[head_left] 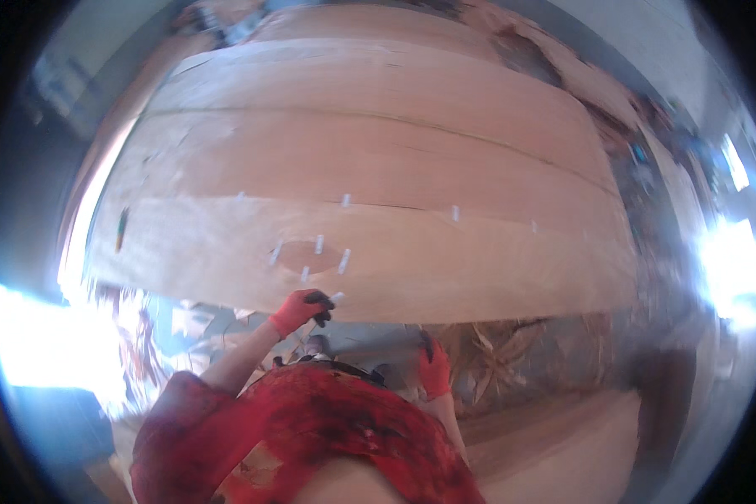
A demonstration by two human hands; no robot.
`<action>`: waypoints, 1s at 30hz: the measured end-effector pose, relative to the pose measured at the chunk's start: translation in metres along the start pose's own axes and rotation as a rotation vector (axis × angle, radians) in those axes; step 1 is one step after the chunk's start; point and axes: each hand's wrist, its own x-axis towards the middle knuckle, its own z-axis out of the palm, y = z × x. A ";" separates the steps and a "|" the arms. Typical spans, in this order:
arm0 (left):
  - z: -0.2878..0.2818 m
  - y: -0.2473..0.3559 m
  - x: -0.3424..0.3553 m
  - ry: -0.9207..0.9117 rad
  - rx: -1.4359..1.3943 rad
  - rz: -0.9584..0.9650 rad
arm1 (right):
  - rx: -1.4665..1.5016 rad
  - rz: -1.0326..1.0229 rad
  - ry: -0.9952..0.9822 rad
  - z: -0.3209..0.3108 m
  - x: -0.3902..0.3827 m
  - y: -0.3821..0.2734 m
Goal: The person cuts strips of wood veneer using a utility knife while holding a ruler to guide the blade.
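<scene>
While the left hand (311,308), gloved in red and black, bends its fingers beside a small white strip (338,297) near the close edge of a broad, pale wooden sheet (496,260), whether it grips the strip is unclear. The right hand (433,370) hangs below that edge, its grip impossible to tell. Four white tabs (343,261) ring a darker oval patch (304,257) on the sheet. Thin brown scraps (487,361) litter the floor (370,338); bright glare (735,269) floods both sides of the room.
</scene>
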 end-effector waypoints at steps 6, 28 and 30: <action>0.045 0.009 -0.033 0.115 -0.014 0.046 | 0.275 0.021 -0.157 -0.021 0.026 0.009; -0.154 0.003 -0.151 0.404 -0.433 0.320 | 0.551 -0.185 -0.734 0.285 0.066 -0.345; -0.198 -0.028 -0.147 0.447 -0.598 0.375 | 0.445 -0.239 -0.709 0.310 0.076 -0.372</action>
